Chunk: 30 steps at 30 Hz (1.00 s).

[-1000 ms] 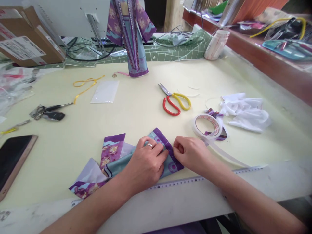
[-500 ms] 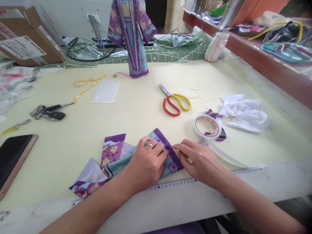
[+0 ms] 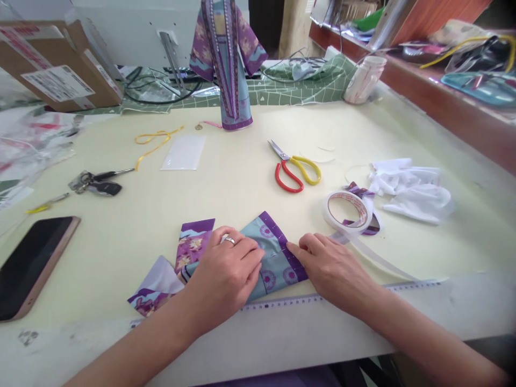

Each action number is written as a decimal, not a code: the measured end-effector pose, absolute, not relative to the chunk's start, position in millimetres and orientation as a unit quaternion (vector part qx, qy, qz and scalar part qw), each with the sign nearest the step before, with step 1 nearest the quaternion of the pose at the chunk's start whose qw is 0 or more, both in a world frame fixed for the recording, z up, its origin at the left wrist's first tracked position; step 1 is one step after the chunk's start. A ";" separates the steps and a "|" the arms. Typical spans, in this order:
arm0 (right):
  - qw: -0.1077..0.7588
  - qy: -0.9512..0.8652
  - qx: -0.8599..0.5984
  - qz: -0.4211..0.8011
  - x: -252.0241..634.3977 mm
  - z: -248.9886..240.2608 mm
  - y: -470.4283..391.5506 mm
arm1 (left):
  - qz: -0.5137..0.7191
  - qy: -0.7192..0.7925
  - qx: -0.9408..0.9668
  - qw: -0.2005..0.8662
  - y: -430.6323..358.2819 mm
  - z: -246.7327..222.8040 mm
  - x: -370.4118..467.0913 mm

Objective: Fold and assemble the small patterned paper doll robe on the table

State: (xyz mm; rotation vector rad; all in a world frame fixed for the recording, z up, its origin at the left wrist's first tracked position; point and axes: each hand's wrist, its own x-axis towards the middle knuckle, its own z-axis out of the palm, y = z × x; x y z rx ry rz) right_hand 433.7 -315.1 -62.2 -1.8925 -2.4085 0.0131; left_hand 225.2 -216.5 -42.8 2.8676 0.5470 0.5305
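Note:
A small blue and purple robe [image 3: 268, 236] lies flat near the table's front edge, its purple hem to the right and its patterned sleeves to the left. My left hand [image 3: 231, 269], with a ring on it, rests on the blue skirt with thumb and fingertips pressed together; what they pinch, if anything, is too small to make out. At the purple hem my right hand [image 3: 326, 263] has its fingers curled and a fingertip on the cloth. Anything inside its curl is hidden. A measuring tape [image 3: 282, 302] runs below the robe.
Scissors [image 3: 294, 166] lie beyond the robe. Right of them are a tape roll [image 3: 328, 215] and white cloth [image 3: 421, 191]. A phone [image 3: 36, 263] and keys [image 3: 99, 184] lie at left. A similar robe [image 3: 237, 99] stands at the back, near a jar [image 3: 365, 80].
My left hand has moved left along the skirt, away from the hem, uncovering more patterned cloth. My right hand's fingers have come down onto the hem. The view has shifted slightly.

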 end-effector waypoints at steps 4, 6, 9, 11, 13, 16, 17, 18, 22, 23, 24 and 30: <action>0.046 -0.787 -0.615 0.016 431.8 -58.1 -315.2 | 0.188 0.189 0.960 0.080 -219.1 -47.1 214.0; 0.052 -0.788 -0.613 0.027 430.9 -55.7 -315.7 | 0.186 0.189 0.961 0.073 -220.7 -48.9 209.2; 0.058 -0.792 -0.607 0.026 430.1 -54.4 -317.8 | 0.164 0.167 0.970 0.058 -223.0 -50.7 203.0; 0.060 -0.794 -0.605 0.009 429.9 -55.3 -319.6 | 0.138 0.146 0.978 0.050 -224.0 -52.3 199.5; 0.057 -0.795 -0.604 -0.007 429.8 -56.9 -321.2 | 0.121 0.137 0.982 0.044 -224.2 -54.3 196.2; 0.049 -0.792 -0.608 -0.014 429.8 -59.3 -322.6 | 0.114 0.143 0.982 0.042 -222.8 -56.1 191.3; 0.048 -0.792 -0.609 -0.014 429.9 -59.9 -322.7 | 0.115 0.143 0.982 0.045 -222.1 -56.0 189.8; 0.047 -0.792 -0.609 -0.016 429.9 -60.5 -322.7 | 0.115 0.145 0.982 0.048 -221.4 -55.5 188.8; 0.051 -0.793 -0.607 -0.021 430.2 -61.6 -322.4 | 0.124 0.151 0.979 0.060 -219.3 -50.5 190.8; 0.051 -0.792 -0.607 -0.021 430.3 -61.7 -322.5 | 0.125 0.151 0.979 0.062 -219.2 -49.1 193.3; 0.051 -0.792 -0.608 -0.020 430.5 -61.6 -322.6 | 0.123 0.150 0.979 0.065 -219.1 -47.9 196.6; 0.048 -0.791 -0.609 -0.016 431.0 -61.4 -322.1 | 0.088 0.132 0.985 0.062 -217.1 -50.8 218.6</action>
